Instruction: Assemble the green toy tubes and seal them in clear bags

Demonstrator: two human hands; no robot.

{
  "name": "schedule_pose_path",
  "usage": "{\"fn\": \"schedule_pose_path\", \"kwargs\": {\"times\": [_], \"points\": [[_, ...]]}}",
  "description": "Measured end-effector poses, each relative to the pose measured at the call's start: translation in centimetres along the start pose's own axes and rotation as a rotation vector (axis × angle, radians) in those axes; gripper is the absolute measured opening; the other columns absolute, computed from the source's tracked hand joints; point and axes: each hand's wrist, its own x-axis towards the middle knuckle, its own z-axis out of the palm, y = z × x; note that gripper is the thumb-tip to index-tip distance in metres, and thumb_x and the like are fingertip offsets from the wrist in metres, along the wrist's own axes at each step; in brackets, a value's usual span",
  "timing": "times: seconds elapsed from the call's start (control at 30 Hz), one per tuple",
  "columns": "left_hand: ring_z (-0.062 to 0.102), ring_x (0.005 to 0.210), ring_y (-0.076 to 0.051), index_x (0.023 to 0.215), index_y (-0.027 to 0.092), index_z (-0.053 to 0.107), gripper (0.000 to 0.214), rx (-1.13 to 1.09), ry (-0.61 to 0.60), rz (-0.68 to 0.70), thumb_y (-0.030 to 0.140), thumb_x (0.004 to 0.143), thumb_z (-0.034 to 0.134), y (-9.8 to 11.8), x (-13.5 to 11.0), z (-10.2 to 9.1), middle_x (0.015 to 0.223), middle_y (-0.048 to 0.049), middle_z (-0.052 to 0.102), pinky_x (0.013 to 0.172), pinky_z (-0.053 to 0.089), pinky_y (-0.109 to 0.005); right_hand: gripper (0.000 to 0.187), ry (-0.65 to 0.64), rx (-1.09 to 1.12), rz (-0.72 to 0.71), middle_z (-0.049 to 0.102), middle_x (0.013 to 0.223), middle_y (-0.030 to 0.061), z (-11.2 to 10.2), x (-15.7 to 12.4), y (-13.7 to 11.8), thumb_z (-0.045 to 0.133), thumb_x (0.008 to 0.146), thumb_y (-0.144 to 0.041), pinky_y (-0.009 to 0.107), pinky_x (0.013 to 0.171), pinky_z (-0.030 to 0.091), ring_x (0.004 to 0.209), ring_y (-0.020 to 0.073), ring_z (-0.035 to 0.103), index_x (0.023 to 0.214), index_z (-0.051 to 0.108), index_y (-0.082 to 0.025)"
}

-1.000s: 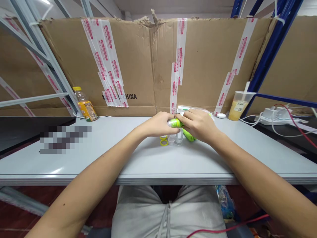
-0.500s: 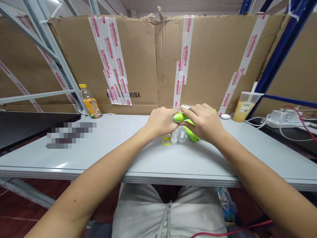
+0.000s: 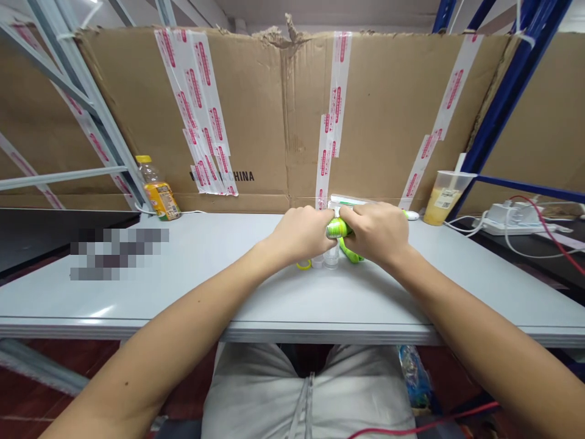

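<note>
A bright green, ribbed cylindrical piece (image 3: 337, 228) is held between my two hands above the table; its exact kind is unclear. My left hand (image 3: 305, 230) closes on its left end, fingers curled. Gripping it from the other side is my right hand (image 3: 378, 230), thumb against the green body. Just below stand small clear plastic containers (image 3: 331, 259), partly covered by my hands. A yellow ring (image 3: 303, 264) lies left of them. To their right rests a limp green item (image 3: 351, 252), mostly hidden under my right hand.
A white table (image 3: 210, 262) runs across the view, backed by a taped cardboard sheet (image 3: 256, 110). An orange-labelled bottle (image 3: 162, 198) stands at back left. A drink cup (image 3: 445, 198) and a power strip (image 3: 503, 224) are at right. A flat clear package (image 3: 350, 200) lies behind my hands.
My right hand's spread fingers have curled in around the green piece. Both hands have come lower and closer together, covering more of the clear containers. The view has shifted slightly.
</note>
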Motion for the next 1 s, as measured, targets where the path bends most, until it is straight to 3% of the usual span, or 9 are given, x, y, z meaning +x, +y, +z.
{"fn": "schedule_pose_path", "kwargs": {"times": [0.1, 0.2, 0.33, 0.43, 0.57, 0.73, 0.87, 0.93, 1.0], "points": [[0.062, 0.061, -0.023, 0.088, 0.017, 0.065, 0.017, 0.280, 0.137, 0.064, 0.022, 0.078, 0.052, -0.4, 0.2, 1.0, 0.066, -0.0073, 0.066, 0.056, 0.037, -0.030, 0.021, -0.191, -0.001, 0.092, 0.066, 0.066, 0.0062, -1.2, 0.3, -0.2, 0.056, 0.072, -0.025, 0.031, 0.058, 0.017, 0.056, 0.0192, 0.051, 0.088, 0.070, -0.022], [0.062, 0.059, -0.022, 0.085, 0.018, 0.065, 0.017, 0.295, 0.169, 0.102, 0.017, 0.074, 0.051, -0.9, 0.3, 1.5, 0.063, -0.0069, 0.065, 0.056, 0.035, -0.030, 0.021, -0.306, 0.027, 0.089, 0.065, 0.065, 0.0065, -1.6, 0.5, -0.3, 0.058, 0.071, -0.025, 0.031, 0.058, 0.020, 0.058, 0.0202, 0.053, 0.088, 0.069, -0.022], [0.053, 0.055, -0.016, 0.066, 0.019, 0.053, 0.008, -0.086, 0.145, -0.009, 0.025, 0.068, 0.058, -1.1, 0.5, 0.6, 0.058, -0.0012, 0.057, 0.053, 0.032, -0.028, 0.016, -0.051, 0.007, 0.006, 0.064, 0.072, 0.0088, -0.6, 1.2, -0.3, 0.051, 0.081, -0.018, 0.035, 0.066, 0.027, 0.068, 0.0221, 0.052, 0.085, 0.066, -0.019], [0.036, 0.046, -0.009, 0.058, 0.020, 0.037, 0.025, -0.611, -0.081, -0.179, 0.025, 0.067, 0.060, -1.4, 0.8, -0.5, 0.051, 0.0033, 0.040, 0.047, 0.027, -0.026, 0.024, 0.206, -0.017, -0.108, 0.064, 0.079, 0.0107, 0.4, 2.8, -0.6, 0.041, 0.089, -0.012, 0.040, 0.079, 0.029, 0.078, 0.0245, 0.050, 0.081, 0.063, -0.018], [0.020, 0.042, -0.006, 0.060, 0.023, 0.026, 0.033, -0.954, -0.310, -0.324, 0.021, 0.067, 0.059, -2.1, 1.0, -1.4, 0.048, 0.0073, 0.024, 0.042, 0.019, -0.026, 0.029, 0.191, -0.021, -0.187, 0.064, 0.079, 0.0123, 0.9, 5.1, -1.1, 0.037, 0.092, -0.011, 0.039, 0.075, 0.028, 0.077, 0.0247, 0.050, 0.085, 0.064, -0.016], [0.049, 0.050, -0.013, 0.061, 0.020, 0.048, 0.017, -0.426, -0.069, -0.285, 0.025, 0.065, 0.063, -2.3, 1.1, -1.4, 0.056, -0.0002, 0.054, 0.047, 0.032, -0.027, 0.021, -0.184, -0.001, -0.197, 0.067, 0.071, 0.0132, -0.6, 6.7, -1.1, 0.049, 0.080, -0.017, 0.034, 0.061, 0.028, 0.065, 0.0244, 0.058, 0.090, 0.067, -0.014], [0.067, 0.071, -0.026, 0.089, 0.018, 0.067, 0.018, 0.166, 0.158, -0.118, 0.027, 0.078, 0.056, -2.6, 1.4, -0.8, 0.075, -0.0095, 0.071, 0.061, 0.044, -0.033, 0.017, -0.470, 0.047, -0.111, 0.068, 0.073, 0.0116, -2.7, 8.1, -0.1, 0.060, 0.070, -0.021, 0.032, 0.058, 0.033, 0.067, 0.0241, 0.062, 0.084, 0.069, -0.017], [0.068, 0.071, -0.028, 0.096, 0.017, 0.068, 0.025, 0.314, 0.183, 0.017, 0.019, 0.082, 0.048, -3.2, 1.8, -0.6, 0.076, -0.0117, 0.071, 0.063, 0.044, -0.035, 0.015, -0.718, 0.189, -0.157, 0.067, 0.070, 0.0077, -3.1, 8.8, 0.5, 0.060, 0.070, -0.021, 0.030, 0.055, 0.033, 0.060, 0.0201, 0.059, 0.082, 0.068, -0.017], [0.068, 0.071, -0.028, 0.097, 0.016, 0.068, 0.028, 0.364, 0.175, 0.106, 0.014, 0.081, 0.045, -3.9, 2.4, -0.8, 0.075, -0.0124, 0.071, 0.062, 0.043, -0.035, 0.015, -0.794, 0.263, -0.171, 0.067, 0.070, 0.0064, -2.9, 9.1, 0.7, 0.059, 0.073, -0.021, 0.029, 0.053, 0.033, 0.058, 0.0182, 0.057, 0.084, 0.068, -0.017]]}}
